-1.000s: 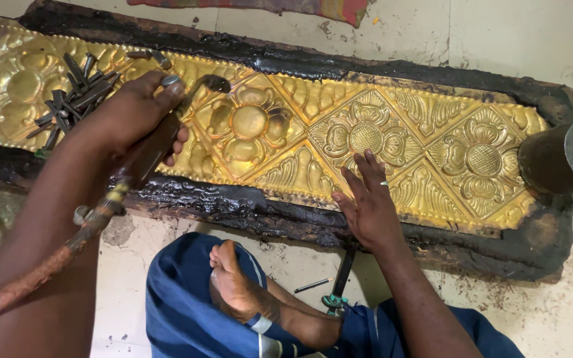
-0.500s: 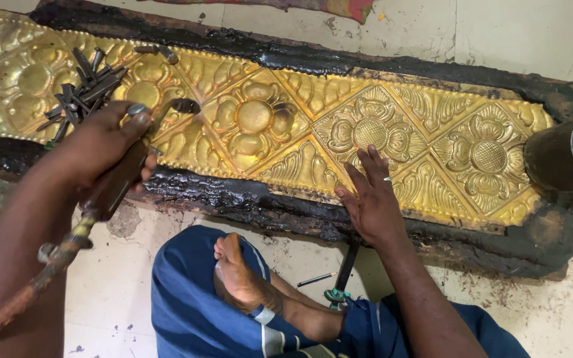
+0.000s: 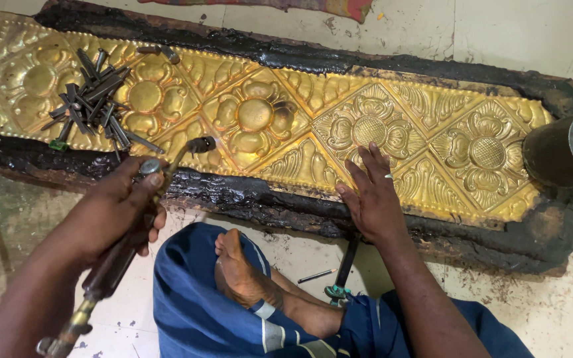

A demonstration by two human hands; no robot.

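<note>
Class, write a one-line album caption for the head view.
Left hand holds a torch over an embossed gold panel; right hand rests on it.

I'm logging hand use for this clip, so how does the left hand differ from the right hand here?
The left hand is curled around a torch-like tool with a bent nozzle; the right hand holds nothing. The left hand hovers off the front edge of the embossed golden panel; the right hand lies flat on it, fingers spread. Both are bare.
</note>
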